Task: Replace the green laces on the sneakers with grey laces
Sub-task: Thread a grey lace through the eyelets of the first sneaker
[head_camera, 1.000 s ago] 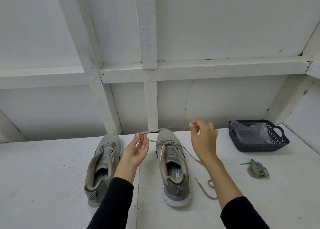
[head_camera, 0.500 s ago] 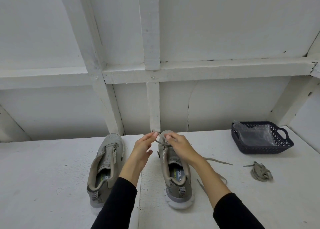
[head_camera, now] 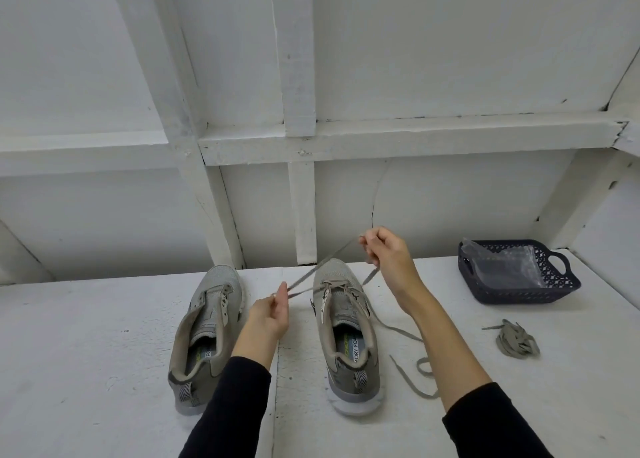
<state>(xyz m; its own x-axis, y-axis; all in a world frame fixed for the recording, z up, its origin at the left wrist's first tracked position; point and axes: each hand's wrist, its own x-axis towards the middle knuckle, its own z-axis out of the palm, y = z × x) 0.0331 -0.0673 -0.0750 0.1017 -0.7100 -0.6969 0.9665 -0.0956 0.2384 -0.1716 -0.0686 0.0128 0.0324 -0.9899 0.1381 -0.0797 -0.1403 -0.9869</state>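
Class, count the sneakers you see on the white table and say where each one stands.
2. The left sneaker, unlaced, stands left of the left hand. The right sneaker stands between the forearms, its lace held by both hands. None seems hidden.

Both hands (head_camera: 388,255) pinching grey lace (head_camera: 320,265), right sneaker (head_camera: 346,333), left sneaker (head_camera: 207,329) unlaced

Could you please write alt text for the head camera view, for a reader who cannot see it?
Two hands, left hand and right hand, pinch a grey lace stretched above the right sneaker on a white table. The left sneaker has no lace; a bundled lace and dark basket sit right.
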